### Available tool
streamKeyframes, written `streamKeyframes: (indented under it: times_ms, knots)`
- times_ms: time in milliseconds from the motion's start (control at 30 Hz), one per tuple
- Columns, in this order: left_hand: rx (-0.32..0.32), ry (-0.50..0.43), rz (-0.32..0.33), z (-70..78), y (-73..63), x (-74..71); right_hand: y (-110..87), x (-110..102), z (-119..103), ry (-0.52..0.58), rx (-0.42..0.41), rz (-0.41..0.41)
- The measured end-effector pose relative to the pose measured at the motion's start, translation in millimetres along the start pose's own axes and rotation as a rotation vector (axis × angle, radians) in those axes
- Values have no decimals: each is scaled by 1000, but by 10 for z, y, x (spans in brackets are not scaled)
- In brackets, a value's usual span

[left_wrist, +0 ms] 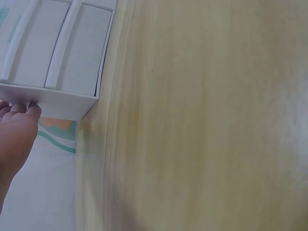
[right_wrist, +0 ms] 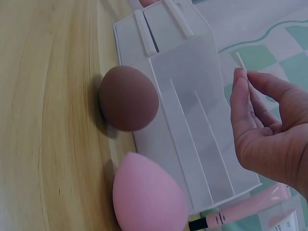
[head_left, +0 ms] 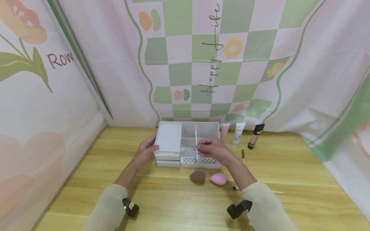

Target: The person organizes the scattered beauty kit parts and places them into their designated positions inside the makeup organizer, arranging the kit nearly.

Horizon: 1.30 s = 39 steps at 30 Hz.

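Observation:
A white desktop organizer stands at the back of the table, with drawers on its left and divided compartments on its right. My left hand rests against its left side, the thumb by the front top edge; in the left wrist view the fingertips touch the side panel. Over the compartments, my right hand pinches a thin white stick between thumb and fingertips. Its other end is hard to make out. A brown makeup sponge and a pink makeup sponge lie before the organizer.
Right of the organizer stand a pink tube, a white tube and a black-capped foundation tube. A makeup brush lies near my right forearm, which partly hides another white-handled brush. A patterned curtain hangs behind.

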<state>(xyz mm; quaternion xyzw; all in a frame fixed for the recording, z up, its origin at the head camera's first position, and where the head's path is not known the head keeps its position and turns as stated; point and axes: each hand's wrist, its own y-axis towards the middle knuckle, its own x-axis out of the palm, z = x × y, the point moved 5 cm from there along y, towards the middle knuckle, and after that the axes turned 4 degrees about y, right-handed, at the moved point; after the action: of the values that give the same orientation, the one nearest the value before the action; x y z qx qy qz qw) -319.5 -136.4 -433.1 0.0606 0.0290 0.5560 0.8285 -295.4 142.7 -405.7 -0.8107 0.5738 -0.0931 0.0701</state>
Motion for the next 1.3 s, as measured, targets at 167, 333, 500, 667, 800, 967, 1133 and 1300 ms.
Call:
streamKeyframes:
  times_ms: [167, 333, 500, 667, 800, 967, 1133, 1300]
  knots:
    - [-2, 10, 1, -18, 18, -3, 50, 134, -42, 6, -19, -11]
    - [-9, 5, 8, -31, 22, -9, 114, 259, -99, 6, -32, -17]
    - [-25, -3, 19, -36, 24, -9, 176, 390, -177, -3, -32, -21]
    - [-41, 13, 29, -36, 21, -10, 232, 528, -250, -1, -24, -18]
    - [-35, 19, 26, -32, 24, -6, 290, 600, -287, -2, -3, 7]
    - [-26, 35, 18, -30, 26, -4, 382, 647, -309, -12, 33, 47]
    - [-38, 39, 31, -31, 24, -8, 450, 689, -336, -37, 68, 78]
    - [-45, 56, 53, -20, 16, -19, 509, 738, -383, -87, 95, 109]
